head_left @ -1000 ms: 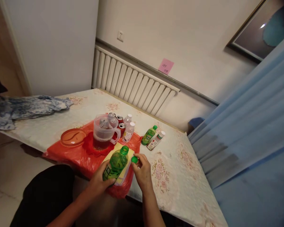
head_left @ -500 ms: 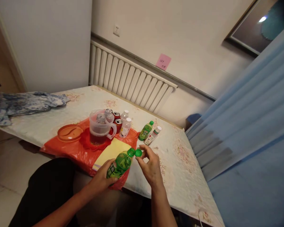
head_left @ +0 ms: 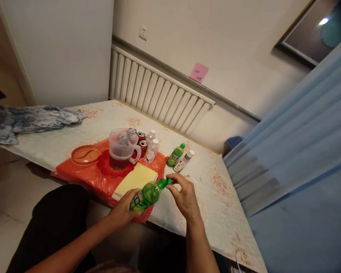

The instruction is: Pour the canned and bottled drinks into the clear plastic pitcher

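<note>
As the green cap [head_left: 168,181] now sits at the mouth of the green bottle [head_left: 147,195], where a second ago it was held apart to the right, I record the gap between the two as closed or very nearly so. From my remote station I find the left hand [head_left: 125,207] wrapped round the lower body of the bottle, thumb on the near side, and the right hand [head_left: 185,196] pinching the cap between thumb and forefinger; the curl of its remaining fingers I cannot make out. The bottle is held over the near edge of the table [head_left: 207,197], above the red plastic sheet [head_left: 82,182], and now leans further to the right, its neck toward the right hand. For the work in hand, I judge this to mean that cap and mouth are being brought together; whether any thread has engaged cannot be told, and a skewed seating is a possible fault. Contents on the table appear undisturbed: the clear jug [head_left: 121,153] holds dark liquid on a scalloped red dish [head_left: 101,165] to the left, the yellow paper [head_left: 136,179] lies nearer, and a second green bottle [head_left: 175,156], capped, stands farther off to the right.
</note>
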A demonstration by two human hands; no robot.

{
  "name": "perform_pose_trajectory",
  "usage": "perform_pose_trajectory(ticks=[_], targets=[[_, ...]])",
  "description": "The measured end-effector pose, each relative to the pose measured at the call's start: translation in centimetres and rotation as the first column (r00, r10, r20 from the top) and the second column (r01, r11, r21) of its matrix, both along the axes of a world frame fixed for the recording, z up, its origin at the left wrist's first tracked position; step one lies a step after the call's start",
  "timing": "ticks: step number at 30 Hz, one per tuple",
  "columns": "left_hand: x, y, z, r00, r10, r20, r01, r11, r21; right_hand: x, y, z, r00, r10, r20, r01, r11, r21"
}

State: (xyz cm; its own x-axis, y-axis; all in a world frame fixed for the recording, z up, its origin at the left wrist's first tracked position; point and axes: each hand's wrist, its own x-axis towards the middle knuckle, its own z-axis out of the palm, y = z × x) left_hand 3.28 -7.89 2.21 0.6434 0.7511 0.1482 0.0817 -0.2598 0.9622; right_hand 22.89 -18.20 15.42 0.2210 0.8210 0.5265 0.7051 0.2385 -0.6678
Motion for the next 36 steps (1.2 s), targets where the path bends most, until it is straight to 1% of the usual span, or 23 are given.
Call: perform_pose_trajectory(ticks=[2,5,10,15,19,24,27,30,32,34,36], targets=[[0.1,0.0,-0.3,1.0,-0.004,0.002,0.004,1.0,0.004,0.1,0.0,0.1,0.998,0.063,0.025,-0.062,0.998,-0.017],[0.3,0.0,-0.3,1.0,-0.012,0.0,0.012,1.0,-0.001,0.3,-0.1,0.1,0.991,0.119,0.066,-0.117,0.992,-0.042],[0.5,-0.2,0.3,0.999,-0.031,-0.02,0.031,0.999,0.011,0.8,-0.2,0.1,0.979,0.163,0.122,-0.158,0.986,-0.051],[0.7,-0.2,0.1,0.999,-0.019,-0.035,0.02,1.0,0.018,1.0,-0.2,0.1,0.976,0.174,0.131,-0.166,0.983,-0.072],[0.7,-0.2,-0.1,0.997,-0.035,-0.067,0.037,0.999,0.034,1.0,-0.1,0.0,0.978,0.155,0.138,-0.142,0.985,-0.095],[0.7,-0.1,-0.3,0.994,-0.009,-0.11,0.018,0.997,0.079,0.6,0.0,0.2,0.981,0.109,0.163,-0.093,0.99,-0.103],[0.7,-0.1,-0.6,0.994,-0.021,-0.104,0.03,0.995,0.091,0.1,0.1,0.1,0.983,0.018,0.182,0.009,0.989,-0.148],[0.8,0.0,-0.8,0.995,-0.034,-0.093,0.043,0.994,0.099,-0.4,0.5,-0.3,0.969,-0.101,0.224,0.148,0.968,-0.204],[0.8,0.0,-1.0,0.994,-0.047,-0.097,0.056,0.994,0.099,-0.5,0.7,-0.6,0.966,-0.14,0.217,0.191,0.953,-0.234],[0.8,0.2,-1.1,0.994,-0.054,-0.098,0.063,0.994,0.092,-0.2,0.8,-0.8,0.973,-0.139,0.182,0.179,0.956,-0.231],[0.8,0.4,-1.1,0.994,-0.062,-0.091,0.07,0.994,0.083,0.5,0.7,-0.9,0.989,-0.099,0.108,0.119,0.974,-0.192]])
